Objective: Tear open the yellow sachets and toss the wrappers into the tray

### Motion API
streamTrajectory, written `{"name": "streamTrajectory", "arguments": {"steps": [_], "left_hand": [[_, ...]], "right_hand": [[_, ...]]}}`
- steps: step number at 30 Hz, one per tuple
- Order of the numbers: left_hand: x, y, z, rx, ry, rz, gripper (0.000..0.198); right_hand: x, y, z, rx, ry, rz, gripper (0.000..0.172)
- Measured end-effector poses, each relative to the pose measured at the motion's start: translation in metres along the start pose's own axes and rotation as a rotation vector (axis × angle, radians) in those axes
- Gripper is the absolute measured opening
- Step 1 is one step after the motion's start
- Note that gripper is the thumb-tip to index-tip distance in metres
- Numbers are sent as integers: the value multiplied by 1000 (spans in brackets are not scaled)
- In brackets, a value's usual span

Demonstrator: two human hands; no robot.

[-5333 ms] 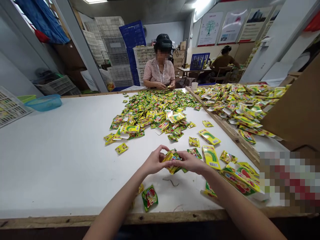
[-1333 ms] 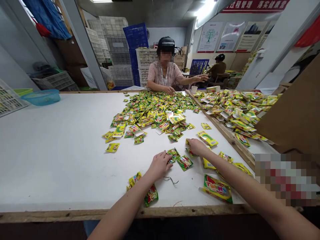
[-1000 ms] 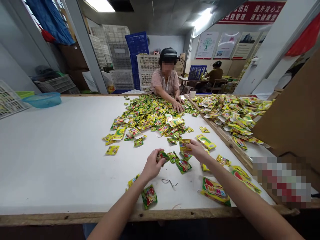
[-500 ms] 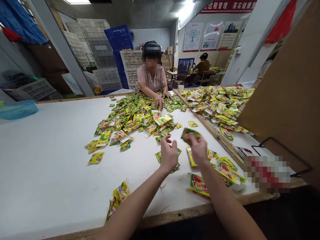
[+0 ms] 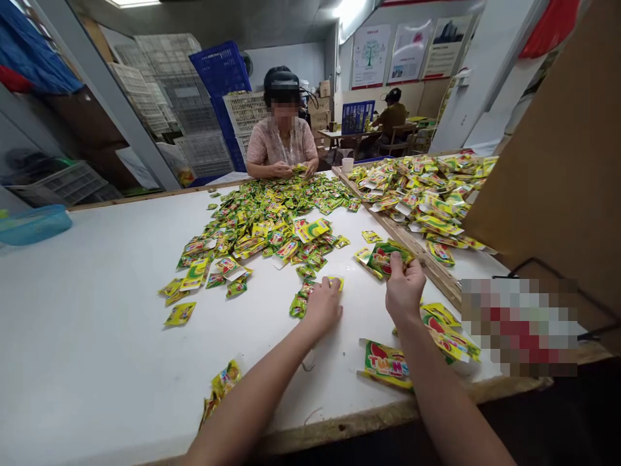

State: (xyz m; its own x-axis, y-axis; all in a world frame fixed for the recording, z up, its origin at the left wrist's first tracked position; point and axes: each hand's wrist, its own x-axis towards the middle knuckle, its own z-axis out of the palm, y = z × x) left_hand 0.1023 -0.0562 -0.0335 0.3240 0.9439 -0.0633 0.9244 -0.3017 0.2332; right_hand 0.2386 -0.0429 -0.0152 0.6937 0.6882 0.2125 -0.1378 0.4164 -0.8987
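My right hand [image 5: 406, 285] pinches a green packet [image 5: 380, 257] with a watermelon picture, thumb on top. It is held over the right part of the table, and more yellow-green packaging shows beside it. My left hand [image 5: 324, 304] is low on the tabletop, back of the hand up, fingers curled down at a small yellow packet [image 5: 336, 283] whose edge shows by the fingertips. Just left of those fingers lie small green packets [image 5: 297, 305]. Below my right wrist rests a printed flat box [image 5: 385, 364], with another watermelon box [image 5: 449, 333] beside it.
A heap of small packets [image 5: 264, 217] spreads over the white table [image 5: 121, 310]. A co-worker [image 5: 282, 142] sits across it, handling a packet. Beyond a wooden strip [image 5: 402, 241] lie piled boxes [image 5: 427, 194]. Brown cardboard [image 5: 543, 175] rises at right; a blue basin [image 5: 33, 224] stands left.
My right hand has moved a little right and holds the green packet steadier. My left hand has turned palm down and lowered onto small packets. The co-worker's hands have drawn back toward the body.
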Motion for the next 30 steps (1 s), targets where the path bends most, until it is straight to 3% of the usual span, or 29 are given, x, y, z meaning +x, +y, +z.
{"name": "streamTrajectory", "arguments": {"steps": [5, 9, 13, 17, 20, 23, 27, 30], "left_hand": [[-25, -37, -21, 3, 6, -140, 43], [-52, -50, -22, -125, 198, -160, 43], [-76, -54, -13, -300, 242, -71, 69], [-87, -54, -7, -334, 298, -47, 42], [-89, -56, -5, -281, 403, -41, 39], [-90, -60, -2, -169, 448, -36, 39], [-89, -62, 6, 2, 455, -17, 40], [-88, -62, 9, 55, 474, -27, 39]], "right_hand": [[-9, -1, 2, -18, -142, 107, 39], [-36, 0, 7, -166, -295, 68, 37], [-73, -1, 12, -252, -345, -200, 26], [-90, -3, 14, -423, -429, -644, 12], [-90, -4, 13, -562, -543, -817, 12], [-92, -2, 14, -667, -700, -744, 20], [-99, 4, 15, -733, -911, -458, 25], [-98, 4, 15, -761, -950, -340, 25]]}}
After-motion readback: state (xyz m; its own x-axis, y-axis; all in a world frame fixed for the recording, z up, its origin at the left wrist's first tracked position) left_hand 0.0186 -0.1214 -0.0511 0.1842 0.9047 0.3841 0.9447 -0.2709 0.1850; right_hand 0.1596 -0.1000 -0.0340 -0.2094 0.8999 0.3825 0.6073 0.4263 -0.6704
